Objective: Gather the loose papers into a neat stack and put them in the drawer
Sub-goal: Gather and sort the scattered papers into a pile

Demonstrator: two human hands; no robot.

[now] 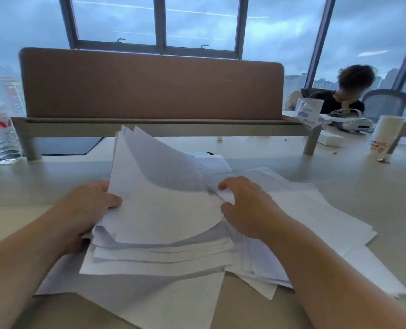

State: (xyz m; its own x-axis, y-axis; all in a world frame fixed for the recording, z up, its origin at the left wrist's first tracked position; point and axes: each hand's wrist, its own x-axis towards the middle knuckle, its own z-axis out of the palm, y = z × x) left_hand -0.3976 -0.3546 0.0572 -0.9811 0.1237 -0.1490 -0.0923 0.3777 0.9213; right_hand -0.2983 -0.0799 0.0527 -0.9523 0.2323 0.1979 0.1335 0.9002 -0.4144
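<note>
- Left hand [88, 205] of mine grips the left edge of a bundle of papers [164, 198], thumb on top of the front sheet and fingers hidden behind it.
- Right hand [244, 205] presses against the bundle's right edge with curled fingers, thumb and forefinger apart; I cannot tell whether it truly pinches a sheet or only pushes.
- I hold the bundle tilted up off the desk [31, 186], its far corners fanned out and pointing toward the brown divider [149, 86].
- Beneath the bundle lies an uneven heap of sheets [161, 257], their near edges stepped and not lined up.
- More loose sheets [327, 222] spread flat to the right, under and beyond my right forearm, and one sheet [173, 302] juts toward me at the near edge of the desk.
- At far left a clear water bottle [0, 136] stands on the desk, well apart from the papers.
- At far right a stack of paper cups [387, 136] stands beside the divider's leg.
- Behind the desk another person [346, 93] sits at a neighbouring place, near the windows [159, 22].
</note>
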